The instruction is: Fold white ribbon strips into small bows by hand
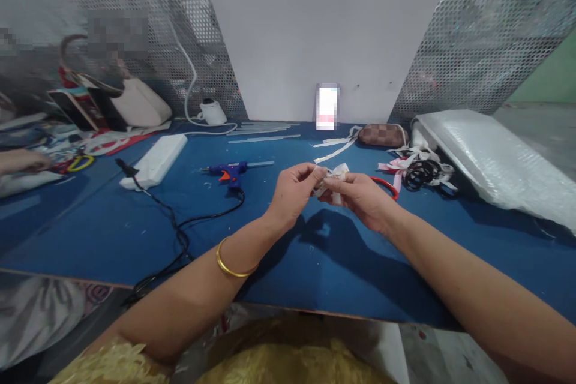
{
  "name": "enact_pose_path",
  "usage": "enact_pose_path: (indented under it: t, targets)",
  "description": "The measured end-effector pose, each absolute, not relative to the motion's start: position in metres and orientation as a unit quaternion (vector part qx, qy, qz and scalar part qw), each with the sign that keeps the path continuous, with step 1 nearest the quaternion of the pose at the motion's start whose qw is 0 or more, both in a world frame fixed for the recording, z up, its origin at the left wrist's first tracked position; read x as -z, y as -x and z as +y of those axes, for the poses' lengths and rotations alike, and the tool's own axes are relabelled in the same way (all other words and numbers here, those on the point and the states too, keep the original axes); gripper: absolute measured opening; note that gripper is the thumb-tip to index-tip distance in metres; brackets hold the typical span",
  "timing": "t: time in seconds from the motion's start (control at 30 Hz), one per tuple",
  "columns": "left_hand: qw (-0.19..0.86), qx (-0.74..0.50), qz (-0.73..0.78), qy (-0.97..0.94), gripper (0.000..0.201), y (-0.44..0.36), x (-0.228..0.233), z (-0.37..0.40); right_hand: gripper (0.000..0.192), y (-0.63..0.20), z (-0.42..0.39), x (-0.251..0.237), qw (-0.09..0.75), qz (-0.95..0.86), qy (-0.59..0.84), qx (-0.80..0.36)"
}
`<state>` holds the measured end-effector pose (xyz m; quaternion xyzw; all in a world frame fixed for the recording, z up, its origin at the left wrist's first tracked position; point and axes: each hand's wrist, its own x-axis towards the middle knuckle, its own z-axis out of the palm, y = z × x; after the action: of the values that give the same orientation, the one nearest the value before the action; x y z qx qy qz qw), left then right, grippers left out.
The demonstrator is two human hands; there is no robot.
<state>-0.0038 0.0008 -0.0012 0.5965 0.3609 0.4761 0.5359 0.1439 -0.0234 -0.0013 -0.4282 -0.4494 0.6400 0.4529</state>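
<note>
A: Biggest first.

B: Blue table, running the width of the view. White board behind it. Wrapped package, right side.

A: Mid-sized?

B: White power strip on the left. Blue glue gun lying nearer the middle, well apart from both hands, a stick out of its rear. Checked pouch near the board's foot.

A: Hands?

B: Left hand and right hand meet over the table, fingertips close together. Each grip narrow, thumb against fingers, holding the same piece.

A: Smaller still?

B: Tangle of black loops beside the package. Red handle partly hidden behind the right hand. Loose white strips just beyond the fingers.

A: And the piece itself?

B: Smallest noted: a pale ribbon piece, between the two hands, raised off the table. Folds mostly covered; exact shape can't be told.

A: Step in hand?

B: My reading: shaping or gathering the ribbon by fingertip.

A: What does the next move call for?

B: A firm pinch from one hand, I'd judge, so the folds stay put while the other adjusts.
</note>
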Motion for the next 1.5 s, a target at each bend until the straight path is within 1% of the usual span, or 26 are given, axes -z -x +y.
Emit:
enact_pose_path:
  t: [0.13, 0.23, 0.3, 0.4, 0.57, 0.67, 0.73, 0.83, 0.9, 0.97, 1.1, 1.2, 1.27, 1.33, 1.43, 1.5]
  targets:
    - [0.495, -0.483, 0.382, -0.613, 0.025, 0.003, 0.000, -0.001, 0.021, -0.139, -0.024, 0.005, 0.479, -0.431, 0.434, -0.630]
    - [0.475, -0.492, 0.395, -0.613, 0.024, 0.003, 0.000, 0.000, 0.020, -0.140, -0.023, 0.006, 0.491, -0.466, 0.432, -0.596]
    - [0.485, -0.490, 0.398, -0.605, 0.024, 0.004, 0.000, 0.001, 0.019, -0.142, -0.021, 0.006, 0.490, -0.509, 0.435, -0.559]
    - [0.537, -0.467, 0.399, -0.578, 0.026, 0.004, 0.003, 0.002, 0.015, -0.147, -0.017, 0.006, 0.453, -0.591, 0.465, -0.479]
    - [0.659, -0.404, 0.432, -0.465, 0.023, 0.001, 0.013, 0.003, 0.011, -0.150, -0.017, 0.008, 0.346, -0.705, 0.542, -0.300]
    - [0.717, -0.365, 0.440, -0.399, 0.021, 0.001, 0.018, 0.005, 0.011, -0.148, -0.018, 0.011, 0.329, -0.722, 0.559, -0.241]
    - [0.731, -0.354, 0.441, -0.383, 0.022, 0.001, 0.017, 0.006, 0.014, -0.148, -0.017, 0.011, 0.357, -0.695, 0.561, -0.274]
    - [0.705, -0.366, 0.420, -0.439, 0.030, 0.005, 0.010, 0.007, 0.019, -0.151, -0.016, 0.008, 0.416, -0.617, 0.507, -0.436]
    - [0.673, -0.379, 0.393, -0.499, 0.035, 0.008, 0.004, 0.008, 0.024, -0.154, -0.016, 0.004, 0.426, -0.573, 0.466, -0.523]
    - [0.644, -0.380, 0.377, -0.547, 0.036, 0.009, 0.000, 0.008, 0.024, -0.156, -0.017, 0.000, 0.419, -0.557, 0.460, -0.551]
    - [0.593, -0.372, 0.390, -0.599, 0.029, 0.010, -0.001, 0.008, 0.022, -0.154, -0.019, -0.001, 0.405, -0.577, 0.471, -0.530]
    - [0.573, -0.386, 0.399, -0.603, 0.024, 0.009, 0.000, 0.009, 0.023, -0.149, -0.020, 0.001, 0.384, -0.620, 0.490, -0.477]
    - [0.578, -0.389, 0.401, -0.595, 0.022, 0.010, 0.001, 0.010, 0.025, -0.146, -0.020, 0.004, 0.359, -0.647, 0.513, -0.435]
    - [0.590, -0.384, 0.405, -0.584, 0.021, 0.010, 0.002, 0.011, 0.028, -0.143, -0.021, 0.007, 0.346, -0.658, 0.520, -0.420]
    - [0.601, -0.380, 0.411, -0.571, 0.023, 0.011, 0.004, 0.012, 0.030, -0.139, -0.021, 0.013, 0.353, -0.657, 0.507, -0.432]
    - [0.608, -0.373, 0.412, -0.567, 0.024, 0.012, 0.004, 0.013, 0.030, -0.138, -0.021, 0.016, 0.357, -0.669, 0.509, -0.408]
